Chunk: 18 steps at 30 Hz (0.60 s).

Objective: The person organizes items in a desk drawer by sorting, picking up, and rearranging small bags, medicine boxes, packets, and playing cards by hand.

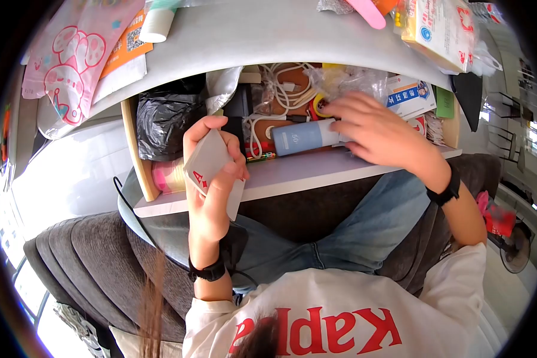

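Observation:
My left hand (pixel 213 179) is closed around a stack of playing cards (pixel 210 156), held upright in front of the open drawer. A red A shows on the card facing me. My right hand (pixel 379 132) is over the right part of the drawer (pixel 268 179), palm down with fingers apart. Its fingertips are at the white-capped end of a blue-grey bottle (pixel 304 138); whether they press on it I cannot tell. Close to those fingers lie a yellow and red ring-shaped item (pixel 319 107) and crumpled clear plastic (pixel 358 82).
The drawer also holds a black plastic bag (pixel 168 116), white cables (pixel 286 89), a blue and white packet (pixel 409 95) and a pink roll (pixel 169 176). On the grey tabletop (pixel 244 36) are a pink bag (pixel 77 59), a white-capped tube (pixel 159 24) and a boxed package (pixel 438 33).

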{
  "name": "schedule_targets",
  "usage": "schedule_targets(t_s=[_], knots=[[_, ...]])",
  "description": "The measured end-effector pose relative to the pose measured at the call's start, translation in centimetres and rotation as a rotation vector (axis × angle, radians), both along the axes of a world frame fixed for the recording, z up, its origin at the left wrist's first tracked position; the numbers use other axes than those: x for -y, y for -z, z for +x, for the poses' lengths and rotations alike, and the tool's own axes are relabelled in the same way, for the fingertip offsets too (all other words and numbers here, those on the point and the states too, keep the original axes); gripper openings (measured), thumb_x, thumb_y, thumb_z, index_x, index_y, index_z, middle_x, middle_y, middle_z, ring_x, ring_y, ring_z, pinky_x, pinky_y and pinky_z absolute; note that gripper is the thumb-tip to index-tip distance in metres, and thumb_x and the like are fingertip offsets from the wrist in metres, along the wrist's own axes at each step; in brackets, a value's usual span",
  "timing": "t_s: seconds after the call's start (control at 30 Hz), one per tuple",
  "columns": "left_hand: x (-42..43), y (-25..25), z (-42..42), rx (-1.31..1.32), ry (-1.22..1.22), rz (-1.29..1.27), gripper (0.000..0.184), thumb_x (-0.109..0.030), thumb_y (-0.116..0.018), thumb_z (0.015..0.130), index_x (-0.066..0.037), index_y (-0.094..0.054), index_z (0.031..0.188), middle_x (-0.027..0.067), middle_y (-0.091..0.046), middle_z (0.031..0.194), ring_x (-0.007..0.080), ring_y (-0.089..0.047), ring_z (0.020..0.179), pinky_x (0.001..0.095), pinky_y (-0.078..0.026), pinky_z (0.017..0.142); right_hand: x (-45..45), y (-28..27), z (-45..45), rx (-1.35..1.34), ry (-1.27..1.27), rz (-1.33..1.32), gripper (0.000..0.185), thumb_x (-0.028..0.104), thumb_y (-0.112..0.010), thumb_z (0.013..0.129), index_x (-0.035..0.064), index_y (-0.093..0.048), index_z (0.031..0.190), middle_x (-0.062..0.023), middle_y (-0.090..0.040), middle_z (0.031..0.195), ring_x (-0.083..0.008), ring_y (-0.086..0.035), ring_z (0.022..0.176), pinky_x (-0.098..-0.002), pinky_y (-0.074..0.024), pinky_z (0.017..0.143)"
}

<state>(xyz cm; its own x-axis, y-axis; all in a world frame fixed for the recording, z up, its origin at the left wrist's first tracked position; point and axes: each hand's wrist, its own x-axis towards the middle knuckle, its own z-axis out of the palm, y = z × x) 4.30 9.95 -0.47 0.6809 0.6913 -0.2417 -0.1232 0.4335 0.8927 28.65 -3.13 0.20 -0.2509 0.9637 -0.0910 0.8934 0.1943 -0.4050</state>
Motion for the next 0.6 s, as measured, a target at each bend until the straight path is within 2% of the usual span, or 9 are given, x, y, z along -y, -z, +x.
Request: schedule_targets(t_s=[0.1,0.3,0.43,0.5,0.6], knots=[[0.0,0.0,-0.2,-0.007,0.005,-0.003,0.051,-0.015,-0.053,0.077,-0.001,-0.034,0.122,0.0054,-0.045,0.084,0.0112,-0.046,0.069,0.0243,-0.041,0.063,-0.5,0.8,0.0,0.011,-0.115,-0.191,0.019,0.006,-0.063,0.063,0.0000,-0.060,0.080,-0.0093,-0.057,0.096,-0.0270,-0.050,0.102,-0.0387,-0.0342,0.101],[0.0,0.1,-0.1,-0.007,0.003,0.005,0.053,-0.018,-0.054,0.078,-0.001,-0.033,0.124,0.0069,-0.045,0.085,0.0119,-0.045,0.067,0.0255,-0.041,0.061,-0.4,-2.0,2.8,0.115,-0.050,-0.206,0.019,0.005,-0.060,0.064,-0.0009,-0.061,0.081,-0.0102,-0.057,0.084,-0.0264,-0.051,0.098,-0.0378,-0.0347,0.101],[0.0,0.5,-0.1,0.018,0.009,0.026,0.056,-0.018,-0.053,0.078,-0.001,-0.031,0.126,0.0100,-0.044,0.086,0.0136,-0.045,0.065,0.0279,-0.042,0.058,0.8,-2.4,3.7,0.101,0.071,-0.180,0.013,0.005,-0.058,0.067,-0.0011,-0.058,0.079,-0.0104,-0.056,0.088,-0.0276,-0.050,0.098,-0.0374,-0.0387,0.093],[0.0,0.5,-0.1,0.016,0.006,0.022,0.056,-0.018,-0.053,0.078,-0.001,-0.030,0.126,0.0100,-0.044,0.086,0.0136,-0.045,0.065,0.0280,-0.042,0.058,1.2,-2.3,3.7,0.105,0.087,-0.172,0.013,0.004,-0.059,0.068,0.0002,-0.055,0.079,-0.0094,-0.055,0.092,-0.0274,-0.049,0.100,-0.0386,-0.0383,0.094],[0.0,0.5,-0.2,0.050,0.004,-0.004,0.054,-0.018,-0.055,0.078,-0.001,-0.033,0.124,0.0058,-0.045,0.085,0.0108,-0.045,0.069,0.0244,-0.041,0.063,1.7,-2.2,4.0,0.134,0.083,-0.184,0.014,0.004,-0.061,0.070,0.0009,-0.054,0.081,-0.0083,-0.053,0.097,-0.0278,-0.049,0.101,-0.0389,-0.0392,0.091]])
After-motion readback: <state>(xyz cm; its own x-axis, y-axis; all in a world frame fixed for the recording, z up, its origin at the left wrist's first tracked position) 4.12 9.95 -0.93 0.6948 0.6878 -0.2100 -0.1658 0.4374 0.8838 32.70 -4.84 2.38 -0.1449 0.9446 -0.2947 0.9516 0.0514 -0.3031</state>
